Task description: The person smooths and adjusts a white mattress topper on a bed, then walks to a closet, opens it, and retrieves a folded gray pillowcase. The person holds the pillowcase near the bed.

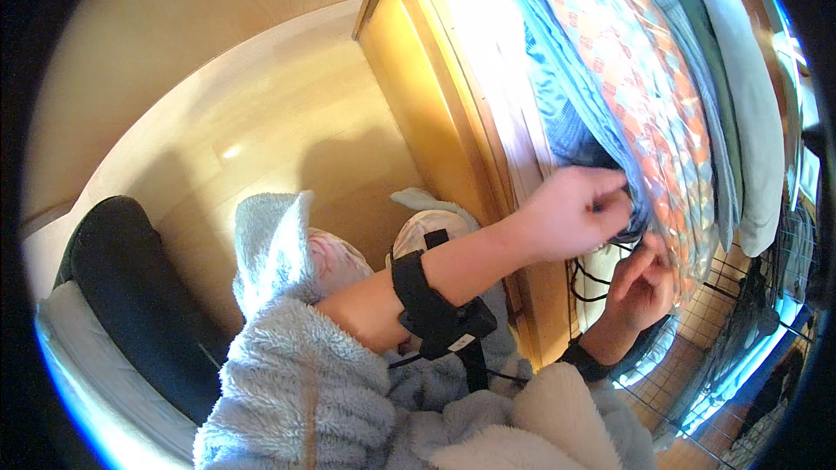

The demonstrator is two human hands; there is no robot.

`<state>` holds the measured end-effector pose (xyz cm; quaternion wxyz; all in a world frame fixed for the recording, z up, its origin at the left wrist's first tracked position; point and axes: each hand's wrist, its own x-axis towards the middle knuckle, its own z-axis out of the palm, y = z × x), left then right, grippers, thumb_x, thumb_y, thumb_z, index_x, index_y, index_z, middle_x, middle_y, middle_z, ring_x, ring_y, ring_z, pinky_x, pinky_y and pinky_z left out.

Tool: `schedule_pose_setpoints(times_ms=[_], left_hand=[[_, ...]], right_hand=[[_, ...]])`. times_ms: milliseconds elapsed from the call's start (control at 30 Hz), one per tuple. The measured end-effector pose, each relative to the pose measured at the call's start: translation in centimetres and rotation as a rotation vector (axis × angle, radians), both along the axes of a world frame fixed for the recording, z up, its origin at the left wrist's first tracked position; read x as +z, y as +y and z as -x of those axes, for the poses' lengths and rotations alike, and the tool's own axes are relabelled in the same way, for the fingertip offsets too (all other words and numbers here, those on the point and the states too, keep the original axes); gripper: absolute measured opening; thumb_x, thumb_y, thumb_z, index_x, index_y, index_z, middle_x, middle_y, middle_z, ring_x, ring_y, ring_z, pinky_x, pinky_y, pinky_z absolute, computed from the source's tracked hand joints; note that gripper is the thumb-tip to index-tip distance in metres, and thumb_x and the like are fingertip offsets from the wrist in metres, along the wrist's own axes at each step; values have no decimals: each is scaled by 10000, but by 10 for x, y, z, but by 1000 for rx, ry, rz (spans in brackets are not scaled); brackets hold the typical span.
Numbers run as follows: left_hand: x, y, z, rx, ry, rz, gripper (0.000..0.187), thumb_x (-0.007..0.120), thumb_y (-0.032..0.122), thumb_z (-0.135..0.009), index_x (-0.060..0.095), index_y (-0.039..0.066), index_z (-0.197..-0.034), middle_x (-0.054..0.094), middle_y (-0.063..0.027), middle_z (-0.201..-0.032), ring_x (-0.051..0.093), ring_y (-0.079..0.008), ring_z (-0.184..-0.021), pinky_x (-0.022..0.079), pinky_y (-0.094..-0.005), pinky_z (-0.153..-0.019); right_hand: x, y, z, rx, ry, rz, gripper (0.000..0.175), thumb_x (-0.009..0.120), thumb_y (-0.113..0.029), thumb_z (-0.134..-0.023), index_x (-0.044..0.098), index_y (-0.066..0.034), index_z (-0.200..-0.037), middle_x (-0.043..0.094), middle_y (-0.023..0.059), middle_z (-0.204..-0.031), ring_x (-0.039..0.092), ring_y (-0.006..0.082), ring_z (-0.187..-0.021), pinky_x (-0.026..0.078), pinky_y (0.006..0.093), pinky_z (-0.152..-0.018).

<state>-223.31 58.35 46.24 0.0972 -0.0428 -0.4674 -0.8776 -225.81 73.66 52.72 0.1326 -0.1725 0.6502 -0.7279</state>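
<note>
My left hand [578, 212] reaches across to the lower edge of a blue garment [588, 98], its fingers curled at the fabric. Just below it, my right hand [643, 284] is raised with bent fingers at the lower edge of a patterned orange and white piece [643, 85] with a shiny surface. The two hands nearly meet at the corner between these pieces. Whether the right fingers pinch the edge is hard to tell. Grey and green cloths [705, 46] and a pale cloth [757, 117] hang or lie beside them. Both wrists wear black straps.
A wooden cabinet edge [424, 98] runs beside the textiles. Black wire grid racks [718, 281] with dark items stand at the right. A black cable [578, 281] loops below the hands. A dark padded object [130, 294] is at the lower left, above the wooden floor [274, 117].
</note>
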Motion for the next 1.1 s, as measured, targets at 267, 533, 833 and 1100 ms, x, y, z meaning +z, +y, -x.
schedule_pose_setpoints(times_ms=[267,533,833,1100], left_hand=[[-39,14,12,284,-691,-333,245,563,184,-800,557,-53,-864,609,-139,-755,577,-197,-686,461,-318,-682],[-55,8,16,429,-673,-252,248,609,84,-763,477,-4,-954,559,-63,-822,546,-153,-753,461,-290,-675],[-42,-7,9,366,-699,-271,304,500,87,-823,430,-18,-1099,504,-33,-766,489,-101,-623,414,-242,-532],[-45,-10,8,291,-715,-169,239,455,170,-861,476,39,-1060,535,-13,-832,512,-107,-702,432,-249,-617]], right_hand=[[26,-32,4,-130,23,311,553,316,-462,-904,525,44,-987,609,167,-648,312,89,-268,244,187,-260],[20,-27,7,-690,128,-54,522,226,-433,-940,364,-11,-1214,626,234,-738,457,137,-332,340,209,-292],[11,-25,-5,9,-211,348,701,112,-530,-912,444,29,-1175,615,267,-845,560,208,-454,457,246,-398],[-7,-9,-5,172,-256,258,721,122,-530,-909,404,65,-1201,606,245,-954,609,222,-587,513,296,-531]])
